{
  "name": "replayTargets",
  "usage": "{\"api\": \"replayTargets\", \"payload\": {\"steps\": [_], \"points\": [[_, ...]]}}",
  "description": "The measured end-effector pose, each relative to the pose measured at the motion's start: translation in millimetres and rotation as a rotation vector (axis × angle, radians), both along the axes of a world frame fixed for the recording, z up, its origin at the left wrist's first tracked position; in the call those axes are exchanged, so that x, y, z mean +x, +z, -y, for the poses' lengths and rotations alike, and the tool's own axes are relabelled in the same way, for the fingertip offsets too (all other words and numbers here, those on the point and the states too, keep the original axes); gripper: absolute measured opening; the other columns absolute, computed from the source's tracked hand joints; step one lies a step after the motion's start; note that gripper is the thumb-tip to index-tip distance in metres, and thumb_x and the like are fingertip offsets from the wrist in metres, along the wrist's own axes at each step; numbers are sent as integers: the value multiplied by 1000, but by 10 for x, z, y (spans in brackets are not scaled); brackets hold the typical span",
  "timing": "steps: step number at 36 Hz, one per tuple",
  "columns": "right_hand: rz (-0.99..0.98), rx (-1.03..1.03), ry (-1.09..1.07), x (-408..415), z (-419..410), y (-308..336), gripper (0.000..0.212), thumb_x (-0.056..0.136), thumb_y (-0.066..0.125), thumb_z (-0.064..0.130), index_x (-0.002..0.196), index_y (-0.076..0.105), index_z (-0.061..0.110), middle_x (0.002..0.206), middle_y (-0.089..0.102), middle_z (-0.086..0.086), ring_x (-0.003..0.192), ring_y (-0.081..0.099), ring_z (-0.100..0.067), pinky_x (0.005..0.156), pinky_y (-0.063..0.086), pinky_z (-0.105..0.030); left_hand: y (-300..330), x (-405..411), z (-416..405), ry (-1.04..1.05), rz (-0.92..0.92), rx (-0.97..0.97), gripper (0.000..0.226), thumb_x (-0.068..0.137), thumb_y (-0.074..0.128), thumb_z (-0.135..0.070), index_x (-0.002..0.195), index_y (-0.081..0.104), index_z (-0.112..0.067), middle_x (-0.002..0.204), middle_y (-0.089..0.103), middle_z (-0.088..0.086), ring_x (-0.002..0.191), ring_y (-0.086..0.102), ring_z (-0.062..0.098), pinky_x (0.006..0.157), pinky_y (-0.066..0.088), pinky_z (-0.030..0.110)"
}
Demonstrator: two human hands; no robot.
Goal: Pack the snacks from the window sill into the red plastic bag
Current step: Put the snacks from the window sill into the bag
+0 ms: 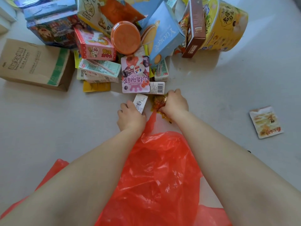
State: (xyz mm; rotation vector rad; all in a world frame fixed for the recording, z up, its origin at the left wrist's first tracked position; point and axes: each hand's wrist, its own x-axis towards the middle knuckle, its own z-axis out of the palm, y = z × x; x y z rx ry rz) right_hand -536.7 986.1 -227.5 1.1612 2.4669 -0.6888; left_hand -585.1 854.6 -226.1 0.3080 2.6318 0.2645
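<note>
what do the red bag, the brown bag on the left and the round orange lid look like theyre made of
Red bag: thin translucent plastic film, glossy and crinkled. Brown bag lying on its side: matte kraft paper, likely, with creased folds and print. Round orange lid: probably smooth moulded plastic with a soft sheen.

Counts: 1 red plastic bag (162, 168), 1 brown paper bag (35, 64), 2 hands, left hand (131, 115) on 1 small white carton (140, 103), right hand (175, 103) on 1 orange snack packet (160, 101). Also 1 orange round lid (125, 37), 1 light blue biscuit box (162, 33), 1 pink rabbit box (94, 44), 1 yellow noodle bowl (226, 25), 1 brown box (194, 30). 1 loose sachet (265, 122) apart at right; rest of the pile overlaps too much to count.
</note>
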Motion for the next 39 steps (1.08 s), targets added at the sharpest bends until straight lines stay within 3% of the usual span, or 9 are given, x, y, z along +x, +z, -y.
{"api": "replayTargets", "payload": {"steps": [5,9,12,15,18,20,23,30,39], "points": [[63,96,89,157,106,60,40,80,66,25,116,59,9,118,47,-10,102,56,-31,72,42,-33,49,-58,38,-21,88,5,56,82,61,-20,128,33,-5,129,39,16,117,42,37,89,41,41],[-148,247,245,300,166,96,36,75,71,23,108,63,10,116,50,-10,106,49,-29,80,43,-36,64,-121,78,-8,150,36,54,81,60,-18,128,35,-7,126,41,16,115,45,38,84,42,40],[-328,386,351,310,170,80,37,53,87,19,85,70,13,113,60,-13,101,55,-34,74,49,-39,74,-156,111,36,177,75,52,81,62,-22,125,39,-8,123,45,16,111,49,38,82,43,39],[-337,388,443,222,170,114,29,56,84,16,82,72,14,129,56,-13,120,50,-36,87,47,-45,83,-184,132,89,195,119,53,80,64,-27,125,42,-9,123,47,16,110,51,37,85,45,41],[-313,381,539,94,142,164,21,65,78,10,86,73,10,141,47,-17,134,39,-38,104,35,-49,78,-206,134,113,211,142,55,80,65,-29,126,41,-9,122,48,16,110,52,37,85,45,41],[-233,364,593,15,132,199,22,78,68,14,100,71,13,152,30,-15,143,21,-34,116,17,-45,69,-206,128,109,202,146,57,80,66,-31,126,41,-9,123,47,16,111,51,37,86,45,41],[-117,334,648,-83,75,234,30,87,60,21,116,66,21,158,12,-10,146,4,-31,118,2,-41,40,-196,123,97,174,140,57,80,66,-31,125,40,-7,123,46,17,112,50,37,86,44,41],[-59,337,744,-268,36,226,25,85,60,19,108,70,20,147,28,-12,133,24,-36,107,28,-47,-9,-154,103,74,115,133,53,81,64,-30,122,39,-5,122,44,17,111,48,38,82,42,40],[-117,357,731,-174,40,290,20,84,60,18,100,72,18,127,44,-16,119,37,-38,94,38,-44,73,-263,149,101,201,176,51,80,65,-24,123,44,-6,122,51,18,109,52,38,81,44,38]]}}
